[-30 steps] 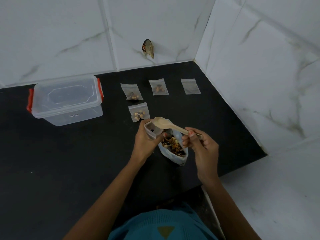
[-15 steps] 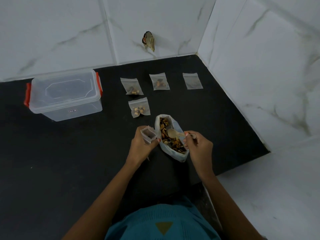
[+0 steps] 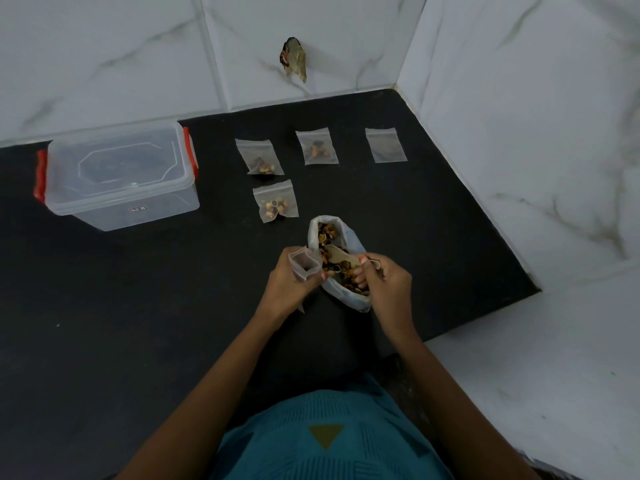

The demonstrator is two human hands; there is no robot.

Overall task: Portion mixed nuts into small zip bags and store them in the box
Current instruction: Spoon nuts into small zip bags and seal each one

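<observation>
Pinching clear open zip bag (image 3: pixel 304 263) in left hand (image 3: pixel 285 292), right hand (image 3: pixel 388 289) gripping wooden spoon (image 3: pixel 337 255) in brown nuts (image 3: pixel 327 233)

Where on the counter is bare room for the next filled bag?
Bare counter: in front of the box, left of the left hand gripping the zip bag; also right of the lower filled bag, in front of the empty bag. Crowded around the nut bag, where the right hand holds the spoon.

The worktop (image 3: pixel 138 341) is seen as matt black, faintly speckled. The wall tiles (image 3: pixel 104 46) are finished glossy, in white veined marble. The box (image 3: pixel 121 174) is made of clear smooth plastic with red clips (image 3: pixel 41 178); the zip bags (image 3: pixel 385 145), of thin translucent film. The spoon (image 3: pixel 337 254) appears wooden.
</observation>
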